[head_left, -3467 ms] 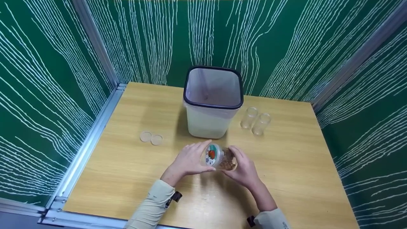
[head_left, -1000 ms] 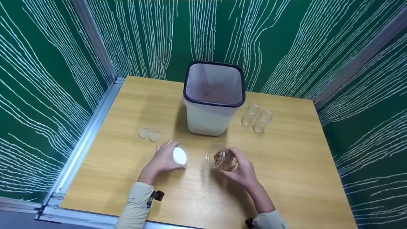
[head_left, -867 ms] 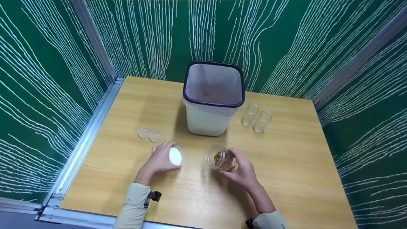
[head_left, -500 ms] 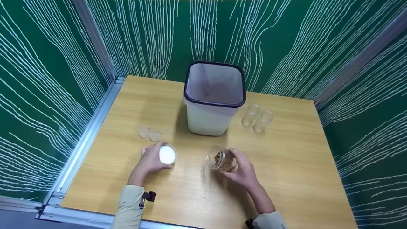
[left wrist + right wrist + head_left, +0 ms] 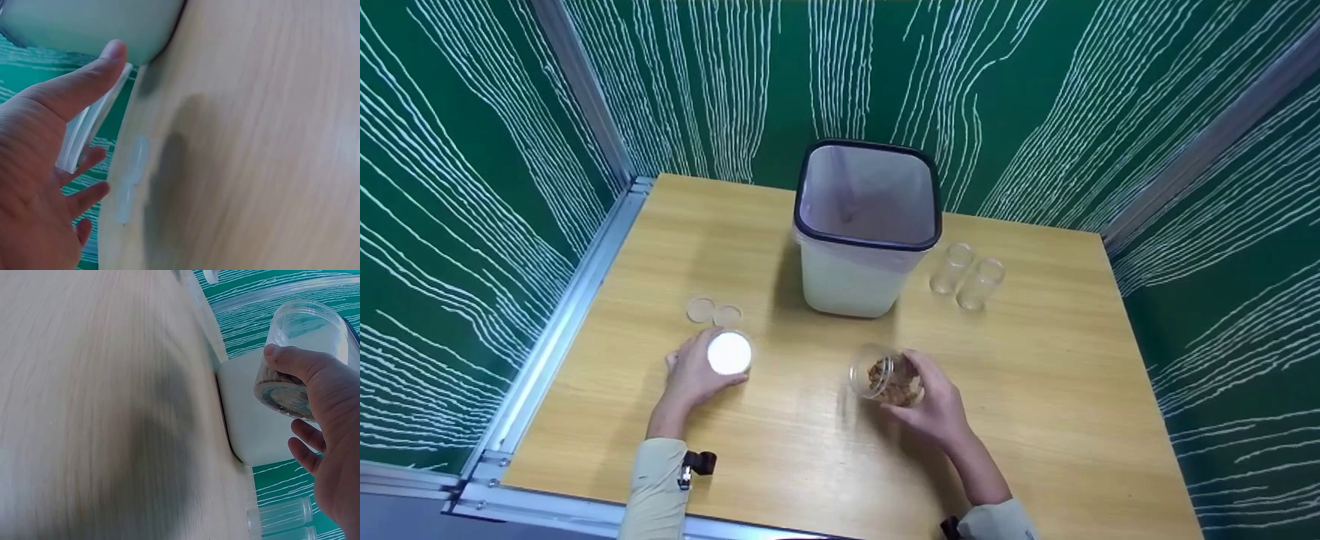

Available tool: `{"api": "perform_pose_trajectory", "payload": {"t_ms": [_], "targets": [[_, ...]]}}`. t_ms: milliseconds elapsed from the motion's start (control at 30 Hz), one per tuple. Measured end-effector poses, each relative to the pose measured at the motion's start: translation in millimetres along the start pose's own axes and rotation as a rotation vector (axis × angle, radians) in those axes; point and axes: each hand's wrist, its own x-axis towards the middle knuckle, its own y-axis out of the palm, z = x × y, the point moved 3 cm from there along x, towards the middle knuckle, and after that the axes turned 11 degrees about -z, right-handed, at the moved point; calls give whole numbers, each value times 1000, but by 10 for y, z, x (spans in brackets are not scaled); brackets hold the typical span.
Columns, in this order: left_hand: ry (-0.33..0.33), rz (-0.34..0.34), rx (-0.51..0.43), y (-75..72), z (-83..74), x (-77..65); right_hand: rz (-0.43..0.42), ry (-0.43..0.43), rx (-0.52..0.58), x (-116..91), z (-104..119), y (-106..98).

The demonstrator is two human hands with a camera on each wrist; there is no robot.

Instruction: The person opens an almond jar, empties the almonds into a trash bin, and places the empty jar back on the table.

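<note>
My left hand (image 5: 691,375) pinches a round jar lid (image 5: 730,353) between thumb and fingers, its white underside facing up in the head view. In the left wrist view the lid (image 5: 93,126) shows edge-on, held above the table. My right hand (image 5: 936,401) grips a clear jar (image 5: 877,375), tilted with its uncovered mouth toward the left. Brown chunky pieces (image 5: 897,384) lie in the jar's lower part. From the right wrist the jar (image 5: 301,354) appears with my thumb across its side; some fingers are hidden behind it.
A tall whitish bin (image 5: 851,281) with a dark rim stands at the table's back middle. Two clear glass cups (image 5: 981,285) stand right of it. Two clear discs (image 5: 701,309) lie at left, just beyond my left hand. Green walls enclose the wooden table (image 5: 1035,390).
The lid has come off the jar. My left hand has carried it left, turning its white underside upward, close to the clear discs. My right hand keeps the jar almost in place.
</note>
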Motion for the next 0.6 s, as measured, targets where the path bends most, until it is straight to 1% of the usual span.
{"api": "perform_pose_trajectory", "payload": {"t_ms": [133,300,500,600], "targets": [[-43,-71,27,-35,104,-22,9,15,-8,-51,-1,6],[-49,-124,44,-33,203,-67,19,37,-11,-148,-9,11],[-61,-170,33,-59,239,-4,10,32,-6,-94,-39,14],[-79,-176,45,-84,265,44,18,51,-9,-65,-63,15]]}}
